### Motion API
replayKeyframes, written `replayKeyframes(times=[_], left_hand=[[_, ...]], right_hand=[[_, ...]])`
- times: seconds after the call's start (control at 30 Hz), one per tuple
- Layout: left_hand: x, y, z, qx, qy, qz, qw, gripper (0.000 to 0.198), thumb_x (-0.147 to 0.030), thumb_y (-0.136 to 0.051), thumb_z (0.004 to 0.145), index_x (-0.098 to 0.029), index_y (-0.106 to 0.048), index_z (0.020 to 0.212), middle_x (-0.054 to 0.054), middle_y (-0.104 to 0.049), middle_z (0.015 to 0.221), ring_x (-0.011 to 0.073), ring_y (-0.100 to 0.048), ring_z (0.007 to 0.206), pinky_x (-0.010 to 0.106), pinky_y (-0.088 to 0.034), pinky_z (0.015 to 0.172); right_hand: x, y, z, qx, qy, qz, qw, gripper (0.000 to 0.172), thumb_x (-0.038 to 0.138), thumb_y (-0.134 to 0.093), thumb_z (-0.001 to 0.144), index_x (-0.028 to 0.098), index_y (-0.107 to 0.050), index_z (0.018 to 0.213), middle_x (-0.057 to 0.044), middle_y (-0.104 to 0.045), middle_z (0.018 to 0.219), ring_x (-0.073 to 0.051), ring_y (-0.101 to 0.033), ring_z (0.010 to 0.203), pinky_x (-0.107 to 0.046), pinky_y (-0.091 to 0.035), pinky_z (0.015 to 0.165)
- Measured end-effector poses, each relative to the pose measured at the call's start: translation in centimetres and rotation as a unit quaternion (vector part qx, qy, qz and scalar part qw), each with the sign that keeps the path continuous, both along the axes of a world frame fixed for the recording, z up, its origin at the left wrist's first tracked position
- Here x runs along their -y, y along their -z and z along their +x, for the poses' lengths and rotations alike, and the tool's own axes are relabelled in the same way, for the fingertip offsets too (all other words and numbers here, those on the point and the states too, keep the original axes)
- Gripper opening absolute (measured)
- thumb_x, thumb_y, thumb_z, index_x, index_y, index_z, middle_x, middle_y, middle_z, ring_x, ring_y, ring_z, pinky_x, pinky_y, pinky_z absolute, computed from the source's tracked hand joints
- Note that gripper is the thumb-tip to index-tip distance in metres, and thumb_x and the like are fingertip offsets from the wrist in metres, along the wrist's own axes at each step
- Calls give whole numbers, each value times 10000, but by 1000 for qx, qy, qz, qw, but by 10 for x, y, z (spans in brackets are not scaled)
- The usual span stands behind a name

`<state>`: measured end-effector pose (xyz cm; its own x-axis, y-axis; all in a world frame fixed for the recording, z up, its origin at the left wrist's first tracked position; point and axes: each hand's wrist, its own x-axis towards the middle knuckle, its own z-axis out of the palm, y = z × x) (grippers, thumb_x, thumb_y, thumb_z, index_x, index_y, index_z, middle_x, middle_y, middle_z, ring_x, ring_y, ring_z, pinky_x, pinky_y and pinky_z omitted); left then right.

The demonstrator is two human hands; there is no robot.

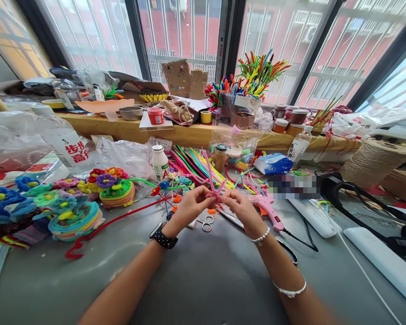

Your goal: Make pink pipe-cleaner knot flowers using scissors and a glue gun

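Pink pipe cleaners (pixel 214 180) stand up between my two hands above the grey table, bunched at the bottom where fingers meet. My left hand (pixel 193 205), with a dark dotted watch band at the wrist, pinches the bunch from the left. From the other side my right hand (pixel 241 208), wearing a beaded bracelet, pinches it too. Fingertips partly hide the joined part. Below my hands lie small scissors (pixel 207 223) and a larger silvery blade (pixel 230 217). A pink glue gun (pixel 270 212) rests just right of my right hand.
Loose coloured pipe cleaners (pixel 189 164) lie behind my hands, near a white bottle (pixel 159 162) and a brown jar (pixel 219 158). Pipe-cleaner flowers (pixel 74 219) crowd the left. A power strip (pixel 313 216), black headset straps (pixel 362 203) and twine spool (pixel 375 162) stand right.
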<state>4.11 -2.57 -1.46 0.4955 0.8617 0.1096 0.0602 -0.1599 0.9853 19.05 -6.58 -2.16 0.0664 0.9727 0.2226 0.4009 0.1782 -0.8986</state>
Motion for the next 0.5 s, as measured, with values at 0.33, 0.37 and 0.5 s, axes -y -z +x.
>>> replayKeyframes(times=[0.33,0.37,0.5], left_hand=[[-4,2,-4,37,29,-164,985,197,-294,-615,641,-121,-540,699,-17,-550,619,88,-556,563,221,-451,595],[-4,3,-4,36,30,-163,985,196,-290,-615,641,-119,-540,698,-16,-549,618,87,-554,562,220,-450,592],[-3,2,-4,39,25,-161,986,205,-287,-632,621,-116,-539,684,-11,-557,616,88,-552,555,218,-449,578]], right_hand=[[3,0,4,396,46,316,861,129,161,-490,768,186,-589,845,-66,-547,854,-179,-454,803,-283,-421,695],[3,1,4,413,45,330,848,125,159,-483,773,187,-589,833,-64,-552,851,-177,-455,802,-277,-421,694],[4,3,4,468,54,365,803,132,156,-469,786,192,-582,842,-59,-561,873,-179,-451,821,-291,-405,717]])
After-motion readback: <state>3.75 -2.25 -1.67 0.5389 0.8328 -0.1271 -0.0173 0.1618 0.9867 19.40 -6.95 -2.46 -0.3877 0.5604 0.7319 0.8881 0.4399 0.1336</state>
